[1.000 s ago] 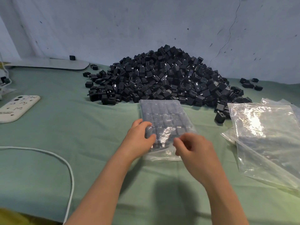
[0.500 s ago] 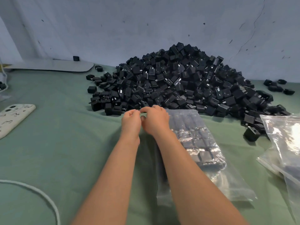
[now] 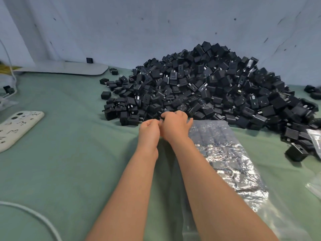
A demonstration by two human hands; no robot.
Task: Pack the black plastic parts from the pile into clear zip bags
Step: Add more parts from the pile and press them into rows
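Right at the fingers [image 3: 178, 114], curled tight on left hand [image 3: 149, 133] and right hand [image 3: 173, 126], pinching something small, cannot tell what. Just right, packed zip bag [image 3: 222, 150], lying flat. Just past, pile [image 3: 217, 87] of black parts. Likely topping up; next, slip part in gently, press zip closed.

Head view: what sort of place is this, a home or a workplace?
Probably a small packing workshop, not a home: a big pile of black plastic parts on a green-covered table, and a clear zip bag already filled with them.
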